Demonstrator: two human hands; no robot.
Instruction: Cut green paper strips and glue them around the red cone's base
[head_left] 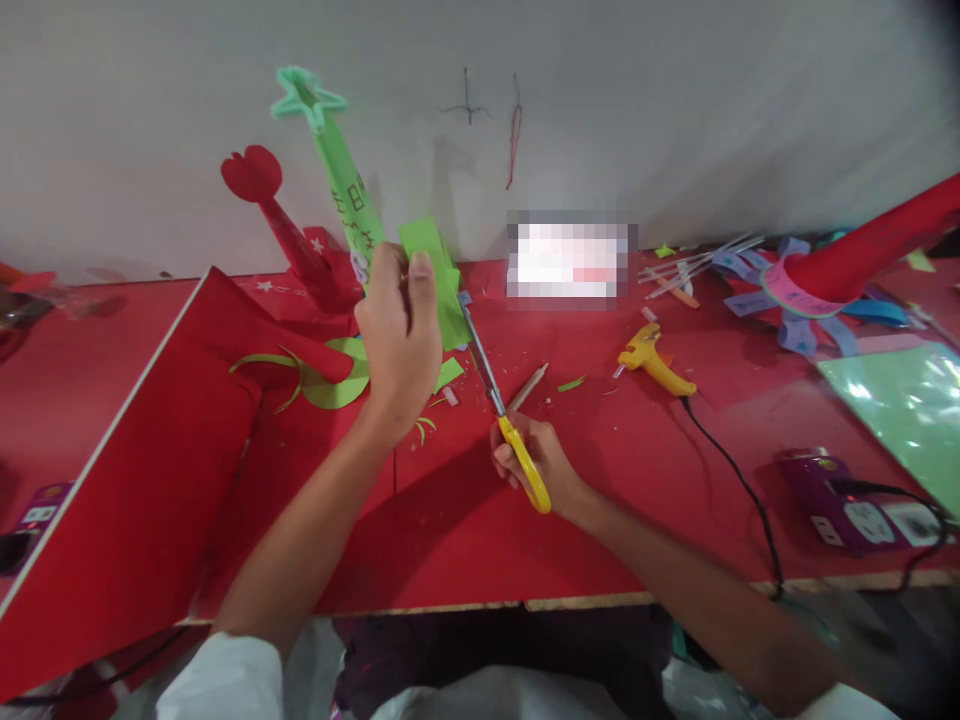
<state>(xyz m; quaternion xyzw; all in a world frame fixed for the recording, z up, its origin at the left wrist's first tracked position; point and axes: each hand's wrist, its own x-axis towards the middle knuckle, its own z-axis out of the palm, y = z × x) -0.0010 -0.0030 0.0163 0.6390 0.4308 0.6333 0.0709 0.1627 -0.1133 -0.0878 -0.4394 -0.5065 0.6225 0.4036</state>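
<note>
My left hand (401, 330) is raised over the table, its thumb and fingers closed on a piece of light green paper (426, 245). In my right hand (551, 455) is a pair of scissors with yellow handles (534, 480). The metal blades point up and away, and their tips reach the lower edge of the green paper; whether they are cutting it I cannot tell. Behind my left hand rises a green paper tube (341, 165) topped by a mint star (307, 98); my hand hides its lower end. A pencil (529, 387) lies just beyond my right hand.
A yellow glue gun (656, 365) with a black cord lies right of centre, near a purple power strip (847, 505). Green paper scraps (448, 375) dot the red table (600, 540). A red board (150, 460) slants at left; a red paper cone (885, 245) stands at right.
</note>
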